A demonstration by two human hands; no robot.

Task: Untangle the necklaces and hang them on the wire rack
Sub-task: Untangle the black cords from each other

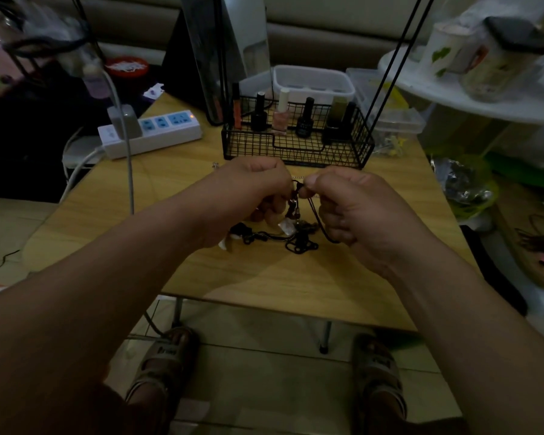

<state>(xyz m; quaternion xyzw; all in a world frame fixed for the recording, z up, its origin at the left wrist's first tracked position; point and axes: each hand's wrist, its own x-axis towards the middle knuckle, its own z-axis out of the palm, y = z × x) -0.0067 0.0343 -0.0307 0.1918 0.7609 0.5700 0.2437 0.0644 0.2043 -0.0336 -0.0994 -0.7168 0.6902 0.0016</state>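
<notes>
Pinching the tangled necklaces from 2 sides, the left grip and right grip hold black cord tight, likely to tease a knot apart; the rest lies mid-worktop, short of the wire rack.

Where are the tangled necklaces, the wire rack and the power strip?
tangled necklaces (299,243): head view, on the dark cord loops at the bottom of the heap.
wire rack (248,146): head view, on its front mesh wall.
power strip (167,136): head view, on its white casing.
</notes>
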